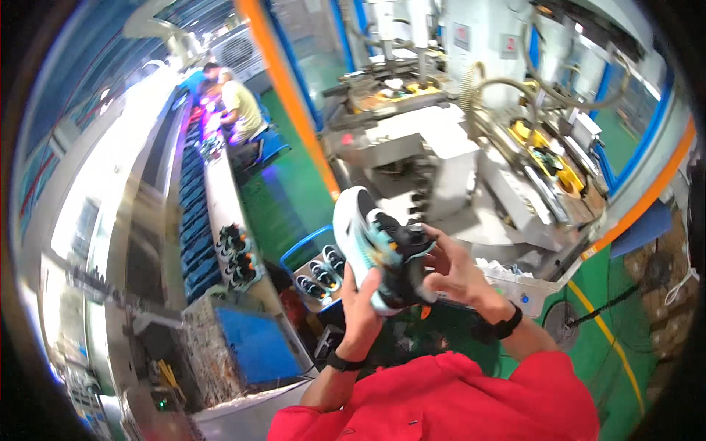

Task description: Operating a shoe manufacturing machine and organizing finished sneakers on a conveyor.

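Observation:
Up in front of me is a sneaker (pixel 356 228), with a thick white sole turned to the left and a light-blue and black upper. My left hand (pixel 360 312) grips it from below, thumb against the sole's edge. My right hand (pixel 460 272) is closed on the black side of the shoe, its fingers bent round the collar or tongue; which of these is hard to tell. Part of the upper is hidden by my fingers. Dark bands circle both wrists.
More sneakers (pixel 323 273) sit in a blue-handled crate left of my hands. Dark shoes (pixel 237 257) stand on a long conveyor (pixel 220 187), where two people work farther off. A machine (pixel 448 158) with hoses is ahead; a fan (pixel 562 325) stands at right.

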